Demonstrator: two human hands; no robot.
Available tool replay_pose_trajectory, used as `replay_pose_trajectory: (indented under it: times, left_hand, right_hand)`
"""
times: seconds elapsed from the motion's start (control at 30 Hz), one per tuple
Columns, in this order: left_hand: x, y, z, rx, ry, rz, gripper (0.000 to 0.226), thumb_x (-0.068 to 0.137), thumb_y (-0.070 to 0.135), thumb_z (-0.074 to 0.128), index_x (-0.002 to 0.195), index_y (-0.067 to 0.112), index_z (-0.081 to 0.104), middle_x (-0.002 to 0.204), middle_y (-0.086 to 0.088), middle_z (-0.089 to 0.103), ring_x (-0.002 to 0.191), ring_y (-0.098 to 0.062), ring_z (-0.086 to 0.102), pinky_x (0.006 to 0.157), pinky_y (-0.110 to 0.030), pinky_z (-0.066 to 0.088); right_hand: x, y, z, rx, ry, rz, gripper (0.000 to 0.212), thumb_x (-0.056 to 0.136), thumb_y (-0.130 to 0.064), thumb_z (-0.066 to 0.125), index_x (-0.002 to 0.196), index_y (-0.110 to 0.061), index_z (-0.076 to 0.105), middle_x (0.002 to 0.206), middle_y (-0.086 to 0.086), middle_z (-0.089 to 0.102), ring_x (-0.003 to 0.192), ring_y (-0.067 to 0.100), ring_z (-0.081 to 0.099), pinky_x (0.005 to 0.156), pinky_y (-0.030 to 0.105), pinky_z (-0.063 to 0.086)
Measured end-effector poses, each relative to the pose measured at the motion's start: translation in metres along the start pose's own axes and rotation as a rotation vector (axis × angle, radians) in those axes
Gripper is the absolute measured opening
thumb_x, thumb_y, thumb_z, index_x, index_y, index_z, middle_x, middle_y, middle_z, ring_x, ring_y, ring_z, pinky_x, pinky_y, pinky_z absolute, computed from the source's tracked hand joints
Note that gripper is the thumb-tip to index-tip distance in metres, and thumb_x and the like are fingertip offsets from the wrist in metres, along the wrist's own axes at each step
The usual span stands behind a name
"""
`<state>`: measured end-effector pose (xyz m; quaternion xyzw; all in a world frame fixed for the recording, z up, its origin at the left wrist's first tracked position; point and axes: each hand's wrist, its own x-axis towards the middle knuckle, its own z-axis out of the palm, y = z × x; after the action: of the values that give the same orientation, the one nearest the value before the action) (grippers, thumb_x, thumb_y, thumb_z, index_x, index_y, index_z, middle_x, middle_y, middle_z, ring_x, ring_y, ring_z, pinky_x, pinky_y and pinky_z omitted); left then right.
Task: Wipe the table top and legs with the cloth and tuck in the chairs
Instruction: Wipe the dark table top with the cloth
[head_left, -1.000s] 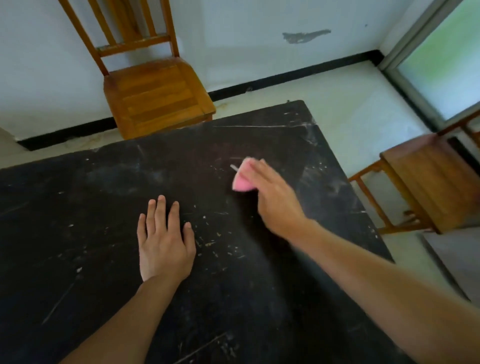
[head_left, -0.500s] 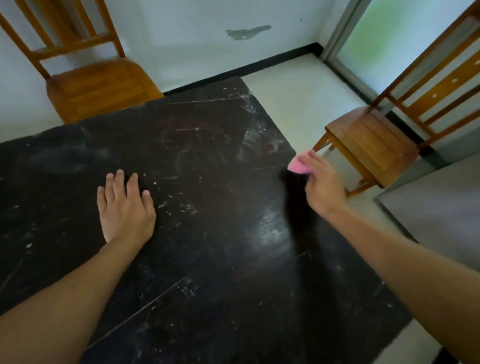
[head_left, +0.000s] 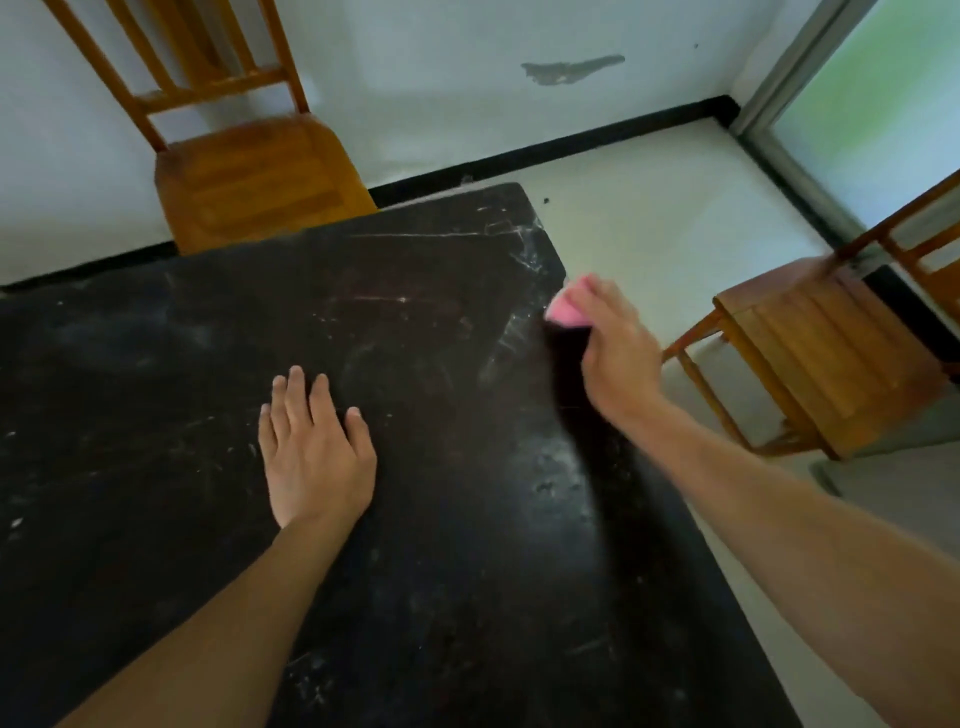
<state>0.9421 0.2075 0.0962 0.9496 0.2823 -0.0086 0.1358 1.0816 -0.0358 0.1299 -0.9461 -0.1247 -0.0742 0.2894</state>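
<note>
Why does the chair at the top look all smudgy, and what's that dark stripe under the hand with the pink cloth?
Head view: the far chair is smeared, probably by camera motion blur. In the same view, the dark stripe on the table is the shadow of the right hand holding the pink cloth, with pale glare beside it.

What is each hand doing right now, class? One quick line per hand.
Left hand: open, fingers straight, flat on the black table.
Right hand: closed around the pink cloth at the table's right edge.
</note>
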Motion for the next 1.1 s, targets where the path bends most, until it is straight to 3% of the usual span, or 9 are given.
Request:
replay_pose_trajectory:
  times: [0.1, 0.2, 0.43, 0.57, 0.67, 0.73, 0.9, 0.97, 1.1]
  left_hand:
    - [0.000, 0.003, -0.003, -0.005, -0.003, -0.013, 0.053, 0.099, 0.030, 0.038, 0.145, 0.006, 0.031, 0.158, -0.012, 0.018, 0.147, -0.025, 0.009, 0.120, -0.042, 0.008]
    - [0.001, 0.004, -0.002, -0.019, 0.012, -0.019, 0.051, 0.098, 0.027, 0.041, 0.143, 0.004, 0.035, 0.156, -0.012, 0.022, 0.146, -0.025, 0.012, 0.120, -0.043, 0.010]
    - [0.001, 0.004, 0.000, -0.001, 0.013, -0.042, 0.052, 0.098, 0.028, 0.041, 0.144, 0.006, 0.035, 0.157, -0.010, 0.021, 0.146, -0.024, 0.011, 0.120, -0.041, 0.010]
    - [0.001, 0.004, 0.000, -0.001, 0.007, -0.041, 0.052, 0.098, 0.028, 0.041, 0.144, 0.006, 0.035, 0.157, -0.010, 0.022, 0.146, -0.023, 0.011, 0.119, -0.042, 0.012]
    - [0.002, 0.005, 0.000, -0.015, 0.023, -0.044, 0.052, 0.097, 0.028, 0.042, 0.144, 0.006, 0.036, 0.157, -0.010, 0.023, 0.146, -0.024, 0.012, 0.119, -0.042, 0.011]
    - [0.003, 0.004, 0.002, -0.018, 0.042, -0.032, 0.051, 0.097, 0.027, 0.043, 0.143, 0.005, 0.038, 0.156, -0.011, 0.025, 0.146, -0.025, 0.015, 0.119, -0.042, 0.013]
    - [0.001, -0.002, 0.007, -0.004, 0.072, -0.019, 0.056, 0.094, 0.036, 0.031, 0.141, 0.005, 0.040, 0.155, -0.012, 0.028, 0.145, -0.026, 0.018, 0.118, -0.041, 0.014]
    - [0.001, -0.003, 0.008, 0.009, 0.075, -0.010, 0.059, 0.094, 0.038, 0.027, 0.140, 0.005, 0.042, 0.154, -0.013, 0.030, 0.145, -0.027, 0.019, 0.118, -0.042, 0.016]
    - [0.001, -0.002, 0.008, 0.019, 0.071, -0.008, 0.060, 0.093, 0.039, 0.026, 0.139, 0.005, 0.043, 0.153, -0.013, 0.031, 0.144, -0.027, 0.021, 0.117, -0.044, 0.018]
  right_hand:
    - [-0.065, -0.038, 0.036, 0.070, -0.239, -0.486, 0.040, 0.095, 0.002, 0.040, 0.121, -0.014, 0.066, 0.137, 0.007, 0.057, 0.133, 0.026, 0.047, 0.115, 0.039, 0.030]
    - [-0.062, -0.017, 0.048, -0.054, -0.429, -0.680, 0.055, 0.089, 0.000, 0.043, 0.138, -0.023, 0.054, 0.153, 0.001, 0.040, 0.146, 0.022, 0.027, 0.120, 0.039, 0.018]
    - [0.102, 0.058, -0.003, -0.115, -0.164, 0.217, 0.041, 0.095, 0.004, 0.041, 0.111, -0.025, 0.065, 0.150, 0.002, 0.044, 0.137, 0.024, 0.041, 0.117, 0.038, 0.029]
    - [0.043, -0.004, 0.020, 0.099, -0.221, -0.335, 0.026, 0.102, -0.011, 0.044, 0.115, -0.011, 0.066, 0.137, 0.006, 0.056, 0.130, 0.005, 0.045, 0.116, 0.037, 0.033]
    - [0.012, -0.008, 0.055, 0.013, -0.446, -0.768, 0.036, 0.099, -0.002, 0.042, 0.126, -0.013, 0.063, 0.146, 0.008, 0.049, 0.143, 0.022, 0.034, 0.117, 0.045, 0.028]
    - [0.054, 0.012, 0.064, 0.007, -0.369, -0.705, 0.038, 0.103, -0.008, 0.034, 0.128, -0.013, 0.062, 0.142, 0.010, 0.052, 0.140, 0.027, 0.039, 0.116, 0.048, 0.030]
    - [0.165, 0.040, 0.034, -0.227, -0.268, 0.148, 0.030, 0.096, 0.003, 0.040, 0.107, -0.012, 0.064, 0.114, 0.011, 0.064, 0.104, 0.030, 0.060, 0.088, 0.037, 0.048]
    - [0.157, 0.023, 0.030, -0.211, -0.202, 0.076, 0.038, 0.093, 0.007, 0.041, 0.119, -0.010, 0.063, 0.128, 0.011, 0.060, 0.115, 0.032, 0.057, 0.099, 0.039, 0.044]
    - [0.105, -0.022, 0.065, 0.016, -0.314, -0.511, 0.036, 0.098, -0.005, 0.039, 0.124, -0.014, 0.061, 0.139, 0.006, 0.053, 0.133, 0.021, 0.046, 0.116, 0.039, 0.032]
